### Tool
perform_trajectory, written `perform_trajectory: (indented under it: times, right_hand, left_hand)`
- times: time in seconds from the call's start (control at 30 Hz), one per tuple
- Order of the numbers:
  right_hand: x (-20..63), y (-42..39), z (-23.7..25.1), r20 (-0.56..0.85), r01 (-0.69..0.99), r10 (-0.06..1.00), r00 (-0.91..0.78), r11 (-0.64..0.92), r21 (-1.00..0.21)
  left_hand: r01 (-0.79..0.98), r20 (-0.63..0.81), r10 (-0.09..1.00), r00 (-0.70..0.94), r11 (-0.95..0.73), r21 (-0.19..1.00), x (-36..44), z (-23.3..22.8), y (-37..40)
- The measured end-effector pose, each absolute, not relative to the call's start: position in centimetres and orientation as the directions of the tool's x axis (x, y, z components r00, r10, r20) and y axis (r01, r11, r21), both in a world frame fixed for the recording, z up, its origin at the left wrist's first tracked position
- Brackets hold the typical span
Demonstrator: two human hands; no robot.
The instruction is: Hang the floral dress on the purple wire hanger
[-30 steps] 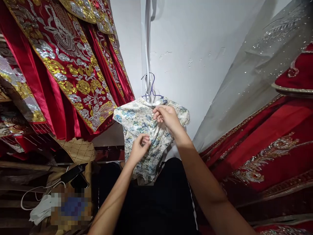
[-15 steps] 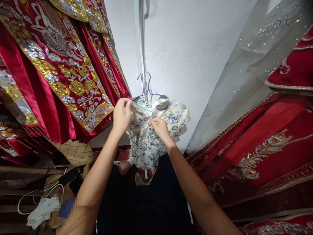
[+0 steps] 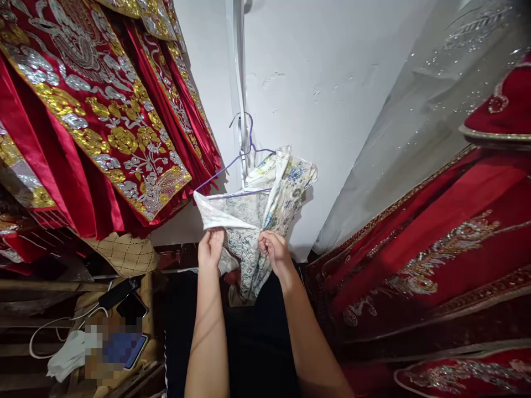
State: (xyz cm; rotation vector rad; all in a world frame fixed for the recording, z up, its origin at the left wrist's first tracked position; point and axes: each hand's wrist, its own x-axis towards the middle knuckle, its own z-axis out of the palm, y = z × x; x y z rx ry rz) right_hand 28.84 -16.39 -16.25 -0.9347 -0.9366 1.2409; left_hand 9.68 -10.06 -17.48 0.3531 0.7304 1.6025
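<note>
A pale floral blouse (image 3: 292, 185) hangs by its right shoulder from a purple wire hanger (image 3: 224, 170). The hanger's left arm is bare down to its tip, where the white-edged neckline still touches it. My left hand (image 3: 211, 247) is closed on the cloth at the left, below the white edging. My right hand (image 3: 274, 251) pinches the front of the blouse near the point of its neckline. The lower part of the blouse droops in folds between my legs.
A white pole (image 3: 237, 66) stands against the wall behind the hanger. Red embroidered garments (image 3: 124, 138) hang at left, and more red beaded garments (image 3: 452, 221) at right beside a sheer sparkly cloth (image 3: 398, 121). A wooden stool (image 3: 147, 293) holds phones, a white cable and a tissue.
My left hand has pulled the blouse's left shoulder down off the hanger, baring the hanger's left arm. Both hands have moved lower, and the neckline has stretched open.
</note>
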Motion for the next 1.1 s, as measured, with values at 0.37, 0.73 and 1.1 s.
perform_trajectory:
  times: [0.37,0.73,1.1]
  right_hand:
    - [30.5,-17.5,-15.6,-0.035,0.092,0.987,-0.156,-0.021,-0.996]
    - [27.3,-18.6,-12.5,0.167,-0.263,0.919,-0.356,0.073,-0.962]
    - [33.4,-9.2,-3.2,0.645,0.246,0.764,0.026,0.620,-0.745]
  left_hand:
    - [-0.605,0.120,0.961,-0.249,-0.251,0.755,9.3,-14.5,-14.7]
    - [-0.077,0.504,0.844,0.184,-0.499,0.863,12.9,-8.6,-18.5]
    - [0.390,0.158,0.800,0.580,-0.442,0.808,6.1,-12.0,-15.5]
